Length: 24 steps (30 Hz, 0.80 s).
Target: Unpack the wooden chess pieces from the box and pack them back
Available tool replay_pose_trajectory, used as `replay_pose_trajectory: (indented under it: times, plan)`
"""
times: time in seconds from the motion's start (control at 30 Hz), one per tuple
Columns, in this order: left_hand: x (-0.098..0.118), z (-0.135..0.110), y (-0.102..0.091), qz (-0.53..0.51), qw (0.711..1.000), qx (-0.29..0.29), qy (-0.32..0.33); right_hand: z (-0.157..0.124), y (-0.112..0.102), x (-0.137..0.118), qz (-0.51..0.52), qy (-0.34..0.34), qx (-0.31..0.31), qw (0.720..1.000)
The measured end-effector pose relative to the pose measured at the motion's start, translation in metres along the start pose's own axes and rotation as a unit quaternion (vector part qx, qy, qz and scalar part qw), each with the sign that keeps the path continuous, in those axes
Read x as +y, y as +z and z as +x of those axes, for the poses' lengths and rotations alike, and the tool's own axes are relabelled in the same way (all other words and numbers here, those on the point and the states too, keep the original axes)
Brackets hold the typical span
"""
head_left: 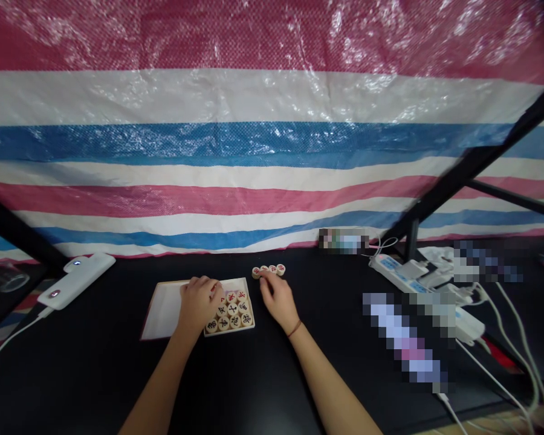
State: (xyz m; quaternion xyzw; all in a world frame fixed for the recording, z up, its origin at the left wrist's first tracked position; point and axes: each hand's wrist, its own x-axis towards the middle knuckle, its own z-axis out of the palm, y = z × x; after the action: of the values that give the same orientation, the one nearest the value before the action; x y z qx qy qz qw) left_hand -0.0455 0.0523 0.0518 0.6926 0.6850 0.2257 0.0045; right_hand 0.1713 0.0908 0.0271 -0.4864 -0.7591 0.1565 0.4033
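Observation:
A shallow white box (pixel 252 302) holds rows of round Chinese chess pieces (pixel 234 322), some marked in black and some in red. My left hand (pixel 200 304) is over the left part of this box, its fingers curled round a piece with a bit of red showing. Just beyond the box, to the right, several red-marked Chinese chess pieces (pixel 272 269) stand in a short row. At the left end of that row, my right hand (pixel 276 299) has its fingertips closed on a piece, which they partly cover. The box's open lid (pixel 161 311) lies under my left wrist's side.
On the left lies a white power bank (pixel 77 281) with a cable, near a clear cup (pixel 9 279). Power strips (pixel 392 269) and white cables crowd the right side of the black table (pixel 236 386). A striped plastic sheet (pixel 254 145) hangs behind.

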Motion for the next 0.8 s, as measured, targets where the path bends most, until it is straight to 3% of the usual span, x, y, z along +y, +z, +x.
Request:
replay_pose_trajectory:
  times: [0.1, 0.2, 0.53, 0.8]
  plan:
    - [0.003, -0.003, 0.003, 0.047, 0.998, -0.039, 0.023, -0.001, 0.014, -0.017, 0.017, -0.014, -0.088, 0.996]
    - [0.002, -0.004, 0.003, 0.055, 0.996, -0.058, 0.037, 0.000, 0.020, -0.024, 0.000, -0.004, -0.115, 0.993]
    - [-0.028, 0.000, 0.006, 0.018, 0.995, -0.053, 0.083, 0.000, 0.018, -0.016, -0.004, 0.028, -0.103, 0.994]
    - [-0.029, 0.002, -0.003, -0.022, 0.992, -0.058, 0.106, 0.002, 0.018, -0.015, 0.025, 0.030, -0.097, 0.994]
